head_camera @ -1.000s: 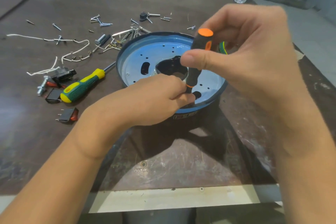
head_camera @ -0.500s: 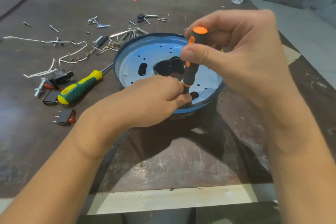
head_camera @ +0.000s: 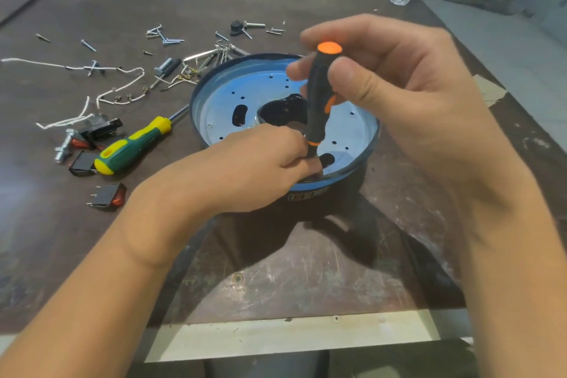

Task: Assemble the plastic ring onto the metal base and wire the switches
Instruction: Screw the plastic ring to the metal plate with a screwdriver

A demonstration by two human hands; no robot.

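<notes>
Metal base [head_camera: 221,107]: blue, round, on the table [head_camera: 306,270], centre.
Right hand [head_camera: 405,95]: fingers wrapped round the handle of the orange-capped screwdriver [head_camera: 317,107], held near upright over the base's near rim.
Left hand [head_camera: 254,169]: fingers pinched tight about the screwdriver's shaft at the base; any screw there is hidden.
Switch [head_camera: 107,196]: black and red, left of the base, apart.
Green screwdriver [head_camera: 135,147]: lying left, tip toward the base.

Metal base [head_camera: 343,132]: blue, dark centre cutout. Screwdriver [head_camera: 319,95] above it: black with orange cap and accents. Left of the base: green/yellow screwdriver [head_camera: 132,147], black switch with red rocker [head_camera: 107,196], white wires [head_camera: 116,92].
</notes>
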